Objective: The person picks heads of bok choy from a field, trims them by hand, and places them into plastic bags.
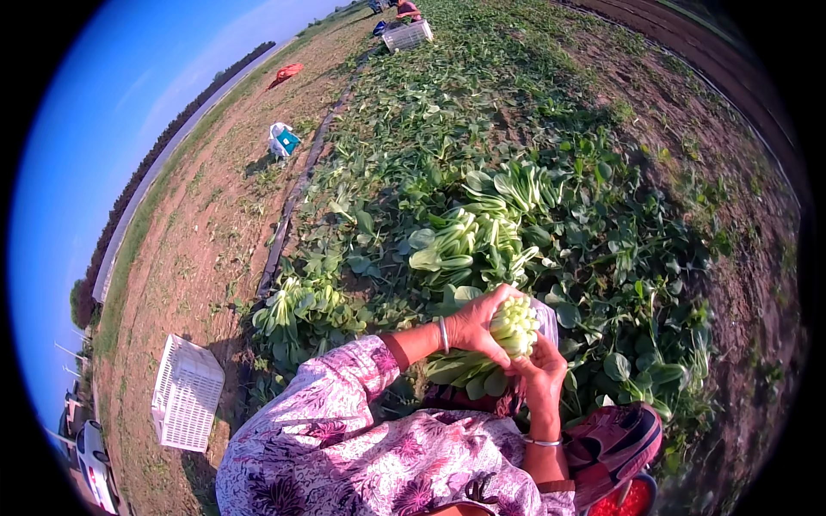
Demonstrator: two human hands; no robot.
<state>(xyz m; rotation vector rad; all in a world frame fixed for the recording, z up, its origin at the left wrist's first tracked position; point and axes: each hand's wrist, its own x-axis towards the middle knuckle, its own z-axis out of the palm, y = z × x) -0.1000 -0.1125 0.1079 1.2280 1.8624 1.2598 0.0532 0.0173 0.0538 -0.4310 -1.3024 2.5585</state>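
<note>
A bundle of bok choy (514, 327) is held above the ground in front of my body, its cut stem ends facing up. My left hand (481, 326) wraps around it from the left, thumb across the near side. My right hand (545, 367) is on the bundle's right side, its thumb and fingertips meeting my left thumb. The bundle's dark leaves (474, 374) spread out below my left wrist. A pale lilac material (547, 319) shows behind my right fingers; what it is cannot be made out. Just ahead lies a pile of harvested bok choy (464, 242).
Another heap of bok choy (287, 313) lies to the left, near a black strip (274, 251). A white plastic crate (187, 393) stands on bare soil. My shoe (613, 448) is beside a red-filled container (624, 500). Far ahead, a person (408, 9) is by another crate (408, 36).
</note>
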